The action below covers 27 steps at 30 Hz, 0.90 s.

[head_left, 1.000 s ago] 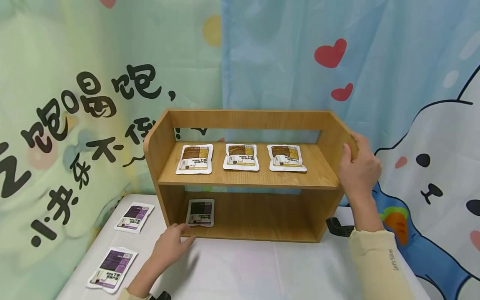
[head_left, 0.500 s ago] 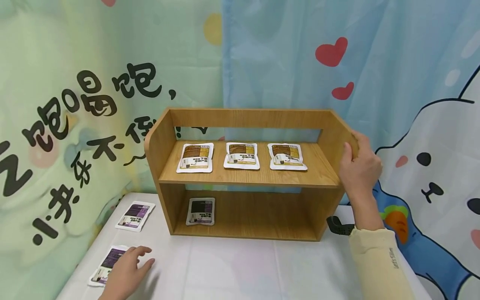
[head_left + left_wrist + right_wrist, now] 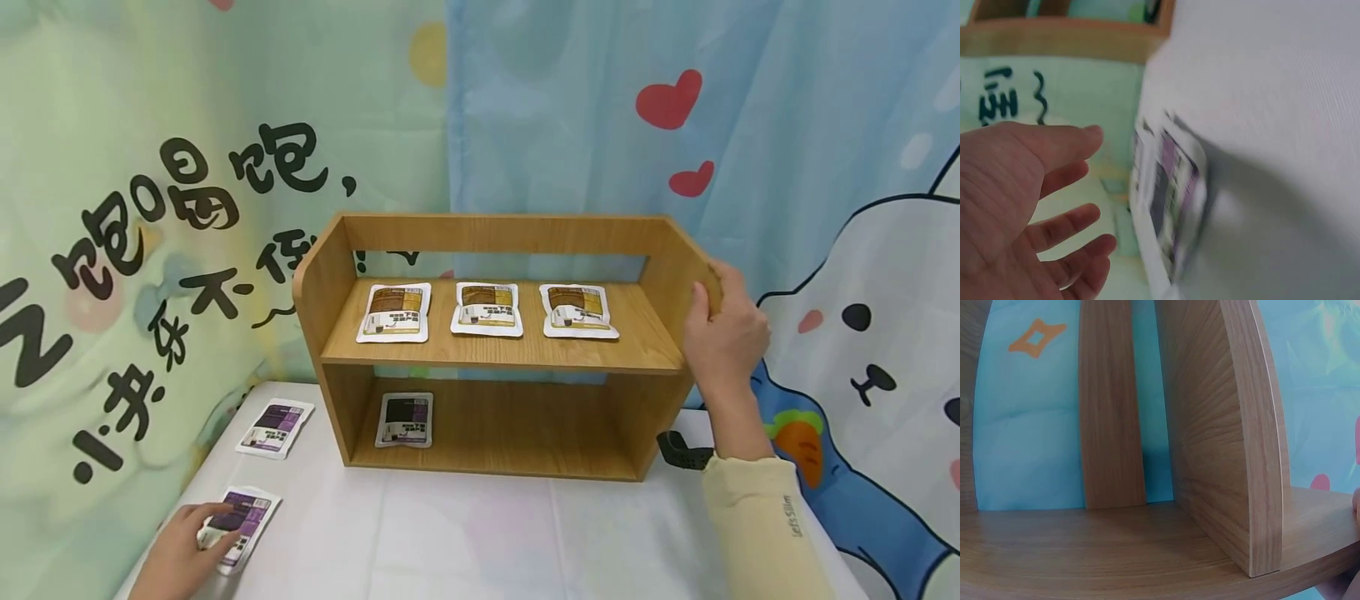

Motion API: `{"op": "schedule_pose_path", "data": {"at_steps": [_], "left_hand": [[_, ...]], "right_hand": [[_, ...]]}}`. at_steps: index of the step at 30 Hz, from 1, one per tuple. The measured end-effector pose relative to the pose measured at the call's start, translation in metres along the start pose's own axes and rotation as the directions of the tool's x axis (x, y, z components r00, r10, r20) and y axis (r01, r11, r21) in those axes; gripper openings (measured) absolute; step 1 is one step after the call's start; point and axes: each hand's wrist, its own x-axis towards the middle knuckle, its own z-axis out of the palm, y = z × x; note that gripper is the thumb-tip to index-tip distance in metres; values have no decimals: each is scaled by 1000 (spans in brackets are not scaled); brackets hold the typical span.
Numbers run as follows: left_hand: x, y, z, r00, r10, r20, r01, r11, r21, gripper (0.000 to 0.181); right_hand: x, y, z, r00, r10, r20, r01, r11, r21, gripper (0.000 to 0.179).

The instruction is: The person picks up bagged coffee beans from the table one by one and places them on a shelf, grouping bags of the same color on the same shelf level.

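Observation:
My left hand (image 3: 178, 552) is over the nearer purple-and-white pouch (image 3: 253, 515) on the table's left side. In the left wrist view, thumb and fingers are spread beside that pouch (image 3: 1175, 194), with a gap between them and it. My right hand (image 3: 723, 337) grips the right side panel of a two-tier wooden shelf (image 3: 502, 227). Only a sliver of this hand shows at the edge of the right wrist view. Three brown-and-white pouches, left (image 3: 394, 313), middle (image 3: 487, 309) and right (image 3: 578, 311), lie in a row on the upper tier. One purple-and-white pouch (image 3: 405, 419) is at the lower tier's left end.
Another purple-and-white pouch (image 3: 275, 427) lies on the white table (image 3: 465, 533), left of the shelf. Printed curtains (image 3: 555, 108) hang behind and along the left. A black wrist strap (image 3: 684, 451) sits beside the right forearm.
My left hand has moved from the lower tier's pouch down and left to the nearer table pouch. The right hand keeps its grip on the side panel.

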Motion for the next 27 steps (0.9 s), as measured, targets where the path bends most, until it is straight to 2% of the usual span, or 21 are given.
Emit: {"op": "schedule_pose_path", "data": {"at_steps": [3, 5, 8, 12, 15, 20, 22, 27], "left_hand": [[-1, -12, 2, 999, 37, -30, -37, 999, 10, 41], [0, -17, 4, 999, 37, -14, -37, 999, 7, 48], [1, -24, 8, 998, -7, 60, 6, 1000, 6, 59], [6, -32, 14, 981, -97, 166, 92, 995, 38, 73], [4, -40, 16, 971, -154, 182, 142, 987, 77, 79], [2, -47, 18, 965, -191, 180, 177, 980, 92, 85], [4, -46, 18, 967, -181, 181, 171, 983, 72, 87], [12, -44, 20, 981, -108, 160, 114, 993, -31, 81]], "right_hand": [[0, 0, -1, 1000, 1, 2, -1, 1000, -1, 35], [0, 0, -1, 1000, -1, 7, 1, 1000, -1, 36], [-1, 0, -1, 1000, 2, 11, -2, 1000, -1, 35], [0, -2, -1, 999, 25, 20, -25, 1000, -6, 36], [-2, -6, 5, 999, 27, 37, -28, 1000, 4, 37], [-4, -9, 10, 998, 39, 46, -39, 999, 10, 36], [-5, -8, 9, 998, 38, 40, -38, 999, 4, 36], [-4, -3, 5, 1000, 19, 10, -19, 1000, -10, 36]]}}
